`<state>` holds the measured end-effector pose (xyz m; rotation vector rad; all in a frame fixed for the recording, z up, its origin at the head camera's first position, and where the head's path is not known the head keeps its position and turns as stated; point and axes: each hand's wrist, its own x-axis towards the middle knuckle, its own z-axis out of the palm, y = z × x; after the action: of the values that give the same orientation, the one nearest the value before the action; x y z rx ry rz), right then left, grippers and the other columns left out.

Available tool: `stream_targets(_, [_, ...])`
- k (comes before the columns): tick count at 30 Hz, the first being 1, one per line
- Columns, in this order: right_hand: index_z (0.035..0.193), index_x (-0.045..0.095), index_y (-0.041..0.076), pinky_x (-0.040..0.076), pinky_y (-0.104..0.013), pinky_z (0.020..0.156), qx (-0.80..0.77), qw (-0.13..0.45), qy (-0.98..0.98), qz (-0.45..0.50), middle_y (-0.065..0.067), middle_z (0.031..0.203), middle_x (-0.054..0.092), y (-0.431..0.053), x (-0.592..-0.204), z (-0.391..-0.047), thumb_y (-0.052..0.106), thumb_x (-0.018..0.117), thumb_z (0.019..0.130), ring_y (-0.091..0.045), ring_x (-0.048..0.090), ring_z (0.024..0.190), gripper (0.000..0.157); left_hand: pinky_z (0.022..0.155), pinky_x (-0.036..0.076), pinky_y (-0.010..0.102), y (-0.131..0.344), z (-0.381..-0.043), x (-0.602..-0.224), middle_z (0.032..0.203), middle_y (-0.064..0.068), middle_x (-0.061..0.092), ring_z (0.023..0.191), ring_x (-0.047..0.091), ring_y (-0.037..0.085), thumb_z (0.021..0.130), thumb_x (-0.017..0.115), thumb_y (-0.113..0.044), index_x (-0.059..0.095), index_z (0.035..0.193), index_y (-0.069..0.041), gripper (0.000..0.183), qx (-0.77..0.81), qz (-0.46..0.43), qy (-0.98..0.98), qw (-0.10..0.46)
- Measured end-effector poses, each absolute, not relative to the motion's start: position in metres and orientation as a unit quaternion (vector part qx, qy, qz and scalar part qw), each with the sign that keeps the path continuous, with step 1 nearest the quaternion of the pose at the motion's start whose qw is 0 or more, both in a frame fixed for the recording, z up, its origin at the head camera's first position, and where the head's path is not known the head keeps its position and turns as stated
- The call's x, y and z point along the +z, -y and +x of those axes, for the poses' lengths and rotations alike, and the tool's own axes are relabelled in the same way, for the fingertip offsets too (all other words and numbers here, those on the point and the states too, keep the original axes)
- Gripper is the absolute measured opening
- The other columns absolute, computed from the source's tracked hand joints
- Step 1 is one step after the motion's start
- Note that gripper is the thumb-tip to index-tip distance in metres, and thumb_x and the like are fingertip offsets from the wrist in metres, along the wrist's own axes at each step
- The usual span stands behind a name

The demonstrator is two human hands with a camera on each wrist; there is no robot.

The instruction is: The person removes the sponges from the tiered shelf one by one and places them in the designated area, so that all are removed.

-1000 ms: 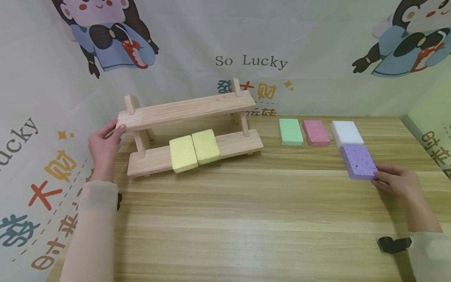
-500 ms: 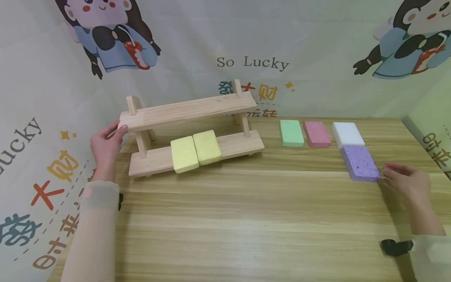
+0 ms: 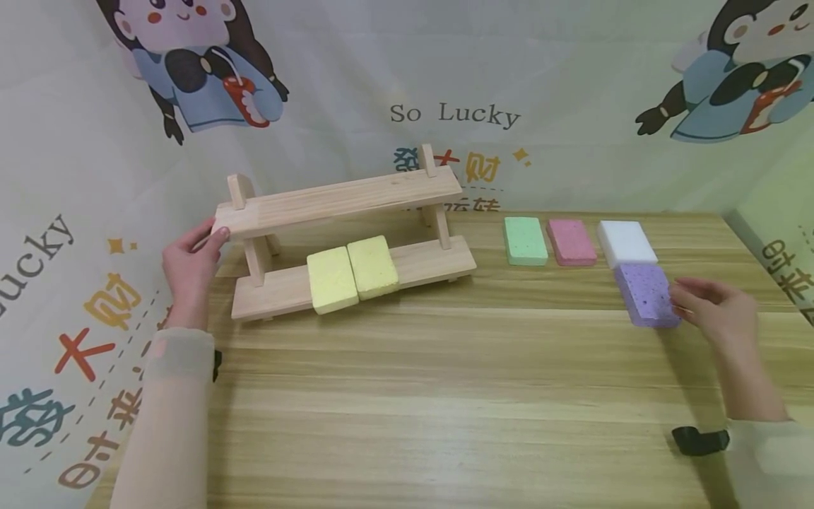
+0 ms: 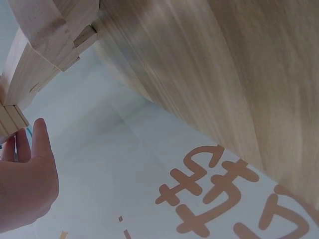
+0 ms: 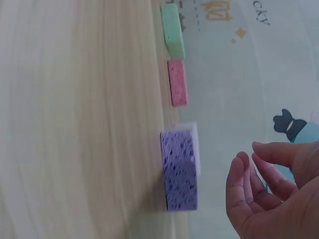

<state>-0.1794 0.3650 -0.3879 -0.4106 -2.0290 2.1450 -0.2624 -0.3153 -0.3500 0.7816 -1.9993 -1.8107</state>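
On the left in the head view stands a two-tier wooden shelf point(image 3: 337, 201). My left hand point(image 3: 193, 263) grips the left end of its upper board, thumb on top; the left wrist view also shows the hand point(image 4: 30, 184) at the board's end. Two yellow sponges point(image 3: 352, 274) lie side by side on the lower board. My right hand point(image 3: 718, 311) hovers at the right side of a purple sponge point(image 3: 645, 293), fingers loosely bent. In the right wrist view nothing is between thumb and fingers, and the hand point(image 5: 279, 191) is apart from the purple sponge point(image 5: 180, 172).
A green sponge point(image 3: 525, 240), a pink sponge point(image 3: 571, 242) and a white sponge point(image 3: 626, 242) lie at the back right of the wooden table point(image 3: 432, 396). The purple sponge touches the white one's front edge. A printed cloth point(image 3: 559, 56) hangs behind and beside the table.
My right hand let go of the purple sponge's corner, drew off to the right, then came back left over its edge. My left hand keeps its grip on the shelf.
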Motion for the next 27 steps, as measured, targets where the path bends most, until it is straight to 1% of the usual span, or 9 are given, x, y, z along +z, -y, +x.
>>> stream_targets(4, [0.078, 0.075, 0.026, 0.056, -0.012, 0.057, 0.726, 0.077, 0.674, -0.112, 0.016, 0.070, 0.073, -0.351, -0.383, -0.182, -0.008, 0.064, 0.091, 0.001, 0.069, 0.060, 0.038, 0.110, 0.046, 0.022, 0.316, -0.262, -0.350, 0.145, -0.003, 0.057, 0.117, 0.062, 0.001, 0.090, 0.074, -0.031, 0.064, 0.133, -0.025, 0.045, -0.638, 0.278, 0.699, 0.163])
stream_targets(9, [0.084, 0.077, 0.023, 0.058, -0.014, 0.060, 0.739, 0.063, 0.665, -0.091, 0.013, 0.074, 0.074, -0.333, -0.377, -0.184, -0.005, 0.068, 0.090, -0.001, 0.070, 0.065, 0.030, 0.106, 0.047, 0.019, 0.315, -0.261, -0.350, 0.145, -0.001, 0.058, 0.111, 0.062, -0.001, 0.089, 0.075, -0.034, 0.064, 0.134, -0.025, 0.047, -0.636, 0.275, 0.703, 0.160])
stream_targets(15, [0.086, 0.077, 0.022, 0.059, -0.015, 0.065, 0.748, 0.041, 0.659, -0.075, 0.012, 0.079, 0.075, -0.310, -0.370, -0.188, -0.002, 0.070, 0.090, 0.000, 0.070, 0.071, 0.026, 0.102, 0.049, 0.017, 0.315, -0.260, -0.351, 0.145, -0.001, 0.058, 0.111, 0.063, -0.001, 0.089, 0.075, -0.036, 0.064, 0.134, -0.024, 0.048, -0.622, 0.268, 0.717, 0.165])
stream_targets(19, [0.092, 0.075, 0.022, 0.059, -0.015, 0.069, 0.746, 0.029, 0.663, -0.044, 0.014, 0.086, 0.075, -0.293, -0.367, -0.191, -0.001, 0.069, 0.091, 0.001, 0.071, 0.075, 0.024, 0.103, 0.049, 0.018, 0.315, -0.260, -0.351, 0.144, -0.002, 0.058, 0.111, 0.063, -0.001, 0.089, 0.075, -0.033, 0.065, 0.133, -0.023, 0.046, -0.632, 0.272, 0.706, 0.168])
stream_targets(23, [0.100, 0.070, 0.022, 0.059, -0.014, 0.073, 0.738, 0.018, 0.675, -0.011, 0.016, 0.093, 0.074, -0.276, -0.367, -0.196, 0.001, 0.067, 0.093, 0.003, 0.070, 0.082, 0.022, 0.106, 0.048, 0.021, 0.315, -0.261, -0.352, 0.144, -0.003, 0.058, 0.110, 0.063, -0.001, 0.089, 0.075, -0.034, 0.065, 0.133, -0.024, 0.046, -0.632, 0.276, 0.705, 0.167])
stream_targets(27, [0.108, 0.065, 0.017, 0.058, -0.014, 0.078, 0.721, 0.001, 0.693, 0.000, 0.017, 0.097, 0.072, -0.258, -0.368, -0.202, 0.005, 0.068, 0.094, 0.003, 0.068, 0.088, 0.019, 0.108, 0.048, 0.022, 0.317, -0.262, -0.352, 0.145, -0.002, 0.058, 0.112, 0.063, 0.000, 0.088, 0.075, -0.036, 0.064, 0.134, -0.024, 0.048, -0.625, 0.272, 0.713, 0.167])
